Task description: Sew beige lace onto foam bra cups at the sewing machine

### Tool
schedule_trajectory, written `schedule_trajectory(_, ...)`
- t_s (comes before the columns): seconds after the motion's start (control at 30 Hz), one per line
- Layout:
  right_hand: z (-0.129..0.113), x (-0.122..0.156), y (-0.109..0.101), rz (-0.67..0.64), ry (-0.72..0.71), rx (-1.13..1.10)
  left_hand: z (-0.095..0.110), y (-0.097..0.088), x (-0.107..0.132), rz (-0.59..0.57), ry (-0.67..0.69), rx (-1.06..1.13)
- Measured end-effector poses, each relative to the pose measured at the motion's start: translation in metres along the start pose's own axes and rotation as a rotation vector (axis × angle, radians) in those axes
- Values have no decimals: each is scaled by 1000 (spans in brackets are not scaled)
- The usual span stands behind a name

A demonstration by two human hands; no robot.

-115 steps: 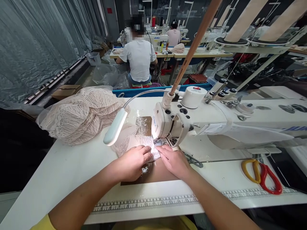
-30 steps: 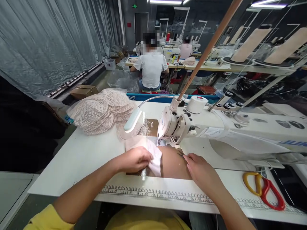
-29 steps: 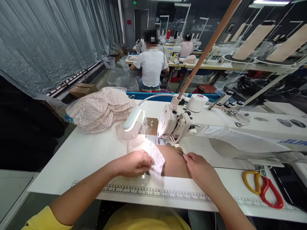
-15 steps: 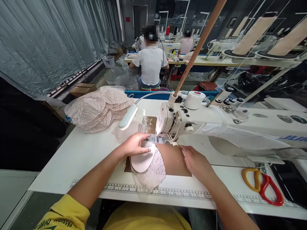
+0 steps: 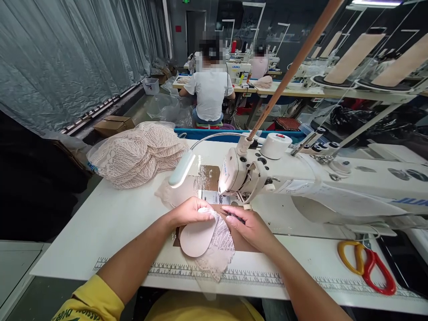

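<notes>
In the view from my head, my left hand (image 5: 190, 212) has thumb and fingers pinched on the upper edge of the lace piece (image 5: 222, 249) and its smooth pale pad (image 5: 198, 240), which hang over the front of the table (image 5: 83, 227), just before the sewing machine (image 5: 232, 174); I judge this grip steadies that edge and turns it toward my right. My right hand (image 5: 245, 225) is curled around small dark snips (image 5: 236, 216), pointed at the pinch, apparently so the tips can reach it; whether their blades are apart I cannot tell. The lamp (image 5: 182, 168) hangs close behind, probably to light this spot. The lace pile (image 5: 138, 154) sits at far left, seemingly out of my elbow's way.
</notes>
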State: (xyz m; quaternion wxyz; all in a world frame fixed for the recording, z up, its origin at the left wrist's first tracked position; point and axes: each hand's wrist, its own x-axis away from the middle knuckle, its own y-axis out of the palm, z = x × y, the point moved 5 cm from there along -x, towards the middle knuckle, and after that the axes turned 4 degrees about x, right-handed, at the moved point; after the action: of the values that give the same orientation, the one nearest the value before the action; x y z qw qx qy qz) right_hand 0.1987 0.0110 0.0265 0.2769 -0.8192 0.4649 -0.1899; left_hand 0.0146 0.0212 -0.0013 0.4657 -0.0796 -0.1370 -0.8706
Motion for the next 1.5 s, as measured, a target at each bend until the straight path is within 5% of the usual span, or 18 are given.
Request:
schedule_trajectory(0.23,-1,-5,16,26,-42,-110,0,4,0,-72,58,52)
schedule_trajectory(1.0,-5,-8,21,-6,-105,-170,1,19,-2,-174,37,-53)
schedule_trajectory(1.2,2,-11,28,62,-38,-294,-2,23,-5,-188,50,-107)
schedule_trajectory(1.33,10,-11,33,-28,29,-278,8,19,2,-258,43,-233)
schedule_trajectory(1.4,11,-9,31,-56,51,-194,20,8,12,-181,40,-338)
schedule_trajectory(1.5,10,-6,24,-40,63,-198,44,-16,33,120,107,-467)
